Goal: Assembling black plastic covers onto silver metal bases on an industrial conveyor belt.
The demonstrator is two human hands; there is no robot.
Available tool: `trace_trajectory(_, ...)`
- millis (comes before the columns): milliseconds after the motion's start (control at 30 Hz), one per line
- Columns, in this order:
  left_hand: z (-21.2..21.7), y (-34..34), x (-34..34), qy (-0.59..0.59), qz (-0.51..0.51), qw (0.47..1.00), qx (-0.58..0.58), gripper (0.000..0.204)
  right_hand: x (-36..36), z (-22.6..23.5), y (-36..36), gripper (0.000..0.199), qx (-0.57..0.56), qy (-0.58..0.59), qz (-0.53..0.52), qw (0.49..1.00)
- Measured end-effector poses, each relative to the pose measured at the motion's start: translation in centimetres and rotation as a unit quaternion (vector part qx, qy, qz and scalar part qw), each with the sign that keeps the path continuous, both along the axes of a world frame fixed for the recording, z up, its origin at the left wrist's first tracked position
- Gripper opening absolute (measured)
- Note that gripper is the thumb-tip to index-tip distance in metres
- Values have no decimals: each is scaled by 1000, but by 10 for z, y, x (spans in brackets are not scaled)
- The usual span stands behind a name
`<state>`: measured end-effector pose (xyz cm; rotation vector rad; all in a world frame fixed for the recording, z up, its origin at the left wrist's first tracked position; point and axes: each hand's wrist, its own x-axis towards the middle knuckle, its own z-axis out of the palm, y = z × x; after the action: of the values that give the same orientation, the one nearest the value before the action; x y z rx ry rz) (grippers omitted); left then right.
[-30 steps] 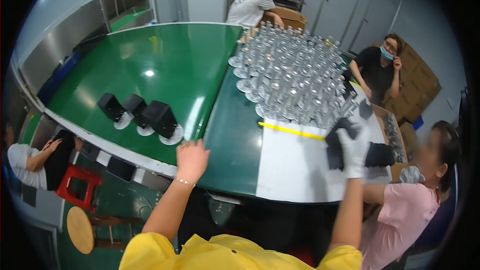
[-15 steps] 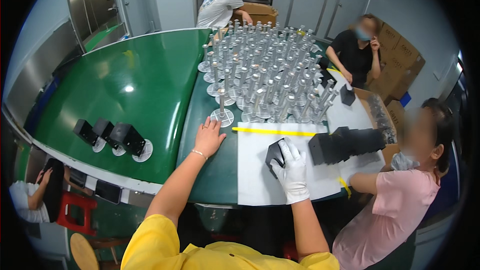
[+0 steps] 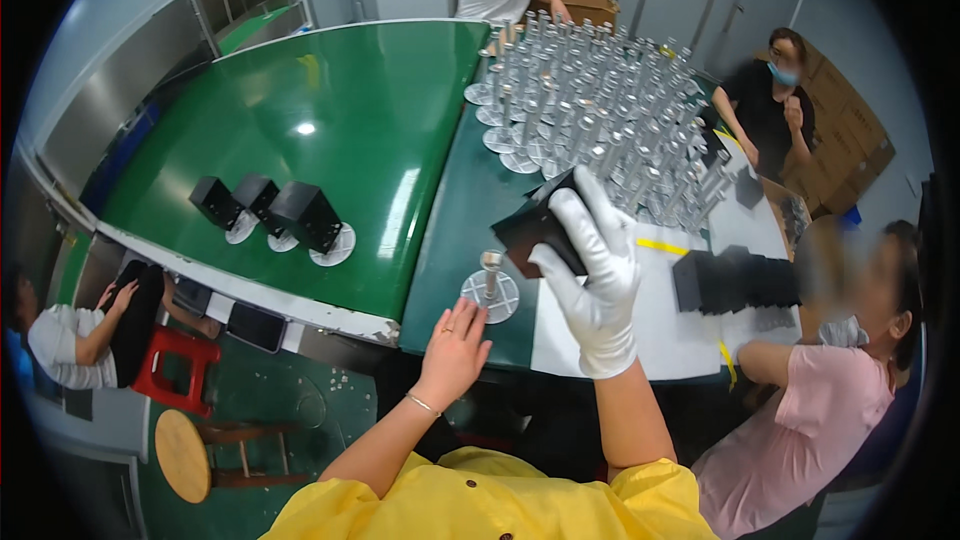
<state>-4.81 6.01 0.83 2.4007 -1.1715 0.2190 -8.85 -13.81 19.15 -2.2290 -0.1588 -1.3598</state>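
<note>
My right hand, in a white glove, grips a black box-shaped housing from its right side. The housing is tilted and lifted off the table, up and to the right of a single metal post. That post stands upright on a round, ribbed, pale base near the table's front edge. My bare left hand lies at the near edge of this base, fingers stretched out and fingertips at its rim. A crowd of similar posts on round bases fills the table behind.
Black housings stand in a row on white sheeting at the right. Three housings on round bases sit on the green conveyor belt. A co-worker in pink is close on my right; others sit farther off.
My right hand has lifted the black housing off the white sheeting and carried it left toward the single post. My left hand and that post with its base have come nearer the table's front edge.
</note>
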Motion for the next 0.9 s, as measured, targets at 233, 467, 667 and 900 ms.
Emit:
trace_trajectory(233,-9,-5,-9,11,4,1000,-28,53,17,-89,18,56,-45,172,86,980)
trace_trajectory(467,-24,-45,24,-13,8,1000,11,39,21,-86,24,60,-52,186,80,978)
trace_trajectory(667,-12,-27,44,-64,136,965,215,55,-18,-120,-9,75,72,206,35,975)
trace_trajectory(900,-53,70,158,-143,230,963,20,20,-34,-185,-23,58,-61,262,-104,957)
